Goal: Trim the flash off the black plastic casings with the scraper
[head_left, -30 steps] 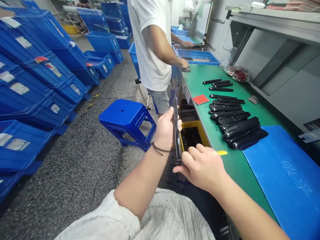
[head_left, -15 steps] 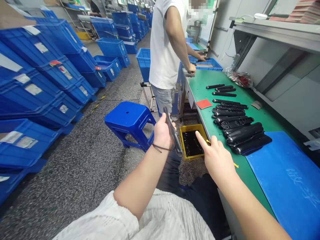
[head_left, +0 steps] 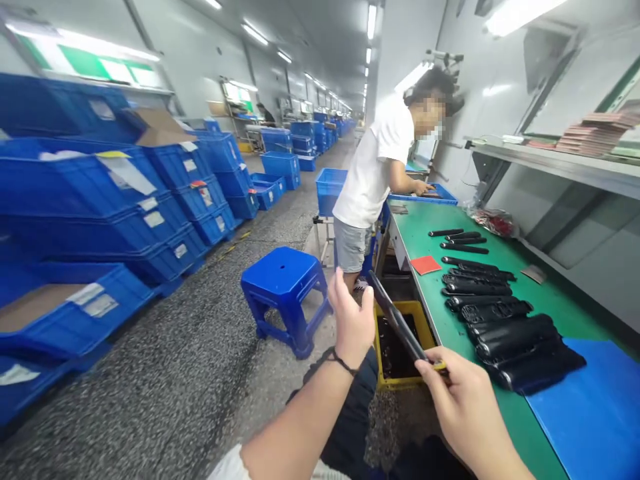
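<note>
My left hand [head_left: 353, 323] is raised with its thumb and fingers apart, just left of a long, slim black plastic part [head_left: 397, 321]; I cannot tell whether they touch. The lower end of that part is pinched between the thumb and fingers of my right hand [head_left: 463, 397]. A small yellow tool [head_left: 440, 365] also shows in the right hand, mostly hidden by the fingers. Below the part stands a yellow bin [head_left: 400, 383] with dark contents. Several similar black parts [head_left: 520, 337] lie in a row on the green bench [head_left: 423, 230] to the right.
A blue stool [head_left: 283, 273] stands ahead on the left. Stacked blue crates [head_left: 165, 220] line the left side. Beyond the bench's far end, a person in a white shirt [head_left: 367, 167] leans over a blue crate. A red card [head_left: 426, 265] and blue sheet [head_left: 595, 400] lie on the bench.
The black part has passed from my left hand to my right, and my left hand has opened. The view has tilted up. The co-worker has leaned further toward the far crate.
</note>
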Available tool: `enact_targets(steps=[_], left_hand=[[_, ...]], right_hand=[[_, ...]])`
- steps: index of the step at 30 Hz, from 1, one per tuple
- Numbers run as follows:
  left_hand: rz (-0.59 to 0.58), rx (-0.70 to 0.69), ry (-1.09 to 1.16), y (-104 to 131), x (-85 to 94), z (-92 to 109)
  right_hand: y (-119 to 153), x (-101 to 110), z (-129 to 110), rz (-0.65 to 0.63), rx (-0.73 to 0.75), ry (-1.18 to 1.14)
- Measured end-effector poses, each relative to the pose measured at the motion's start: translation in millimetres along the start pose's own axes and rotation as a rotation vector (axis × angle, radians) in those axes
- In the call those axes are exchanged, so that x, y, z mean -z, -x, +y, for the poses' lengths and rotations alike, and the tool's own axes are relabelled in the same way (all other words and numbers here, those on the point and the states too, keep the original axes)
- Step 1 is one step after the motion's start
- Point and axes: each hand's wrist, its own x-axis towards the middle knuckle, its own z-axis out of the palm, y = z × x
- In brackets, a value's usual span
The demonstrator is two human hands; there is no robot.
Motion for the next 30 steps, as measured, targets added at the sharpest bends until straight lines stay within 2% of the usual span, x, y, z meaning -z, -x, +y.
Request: enact_targets(steps=[1, 3, 4, 5, 6, 7, 10, 13, 16, 19, 21, 23, 25, 27, 30], left_hand=[[-0.102, -0.217, -0.139, 4.4, 7.5, 5.5], [-0.447, -0.612, -0.330, 15.2, 17.7, 14.6], [-0.619, -0.736, -0.356, 20.6, 19.6, 16.7], [-0.741, -0.820, -0.371, 25.5, 19.6, 16.5], [-0.799, -0.867, -0.401, 29.6, 18.2, 14.2], [-0.797, -0.884, -0.446, 32.8, 16.2, 10.4], [-0.715, -0.830, -0.570, 36.4, 11.9, -2.9], [-0.687, -0.682, -0.565, 32.8, 15.1, -9.4], [-0.686, -0.471, -0.469, 27.2, 20.8, -9.5], [-0.711, -0.306, -0.317, 24.9, 21.8, -6.8], [-0.739, -0.225, -0.231, 25.5, 19.8, -3.8], [-0.767, -0.167, -0.166, 27.1, 17.3, -0.8], [-0.795, -0.147, -0.122, 29.2, 15.5, 1.5], [-0.830, -0.174, -0.105, 31.6, 14.7, 2.7], [-0.889, -0.273, -0.124, 34.7, 14.2, 4.3]], right_hand=[[-1.0, 5.3, 0.6, -0.012, 0.017, 0.006], [-2.5, 13.9, -0.5, -0.058, 0.036, 0.002], [-2.8, 16.4, -1.3, -0.086, 0.040, -0.004], [-2.8, 17.6, -1.7, -0.111, 0.044, -0.006], [-2.4, 17.7, -1.8, -0.123, 0.053, 0.004], [-1.6, 17.1, -1.5, -0.118, 0.074, 0.036], [1.7, 14.6, -0.8, 0.018, 0.239, 0.263], [2.9, 16.7, -2.7, 0.141, 0.406, 0.470], [-0.6, 20.6, -3.0, 0.172, 0.369, 0.541], [-6.2, 22.0, 1.9, 0.094, 0.130, 0.626], [-8.8, 22.6, 4.5, 0.016, 0.025, 0.641], [-9.8, 23.9, 3.7, -0.057, 0.061, 0.581], [-9.4, 25.6, 0.0, -0.127, 0.167, 0.476], [-8.2, 26.6, -4.4, -0.171, 0.237, 0.396], [-6.5, 26.0, -7.9, -0.179, 0.236, 0.340]])
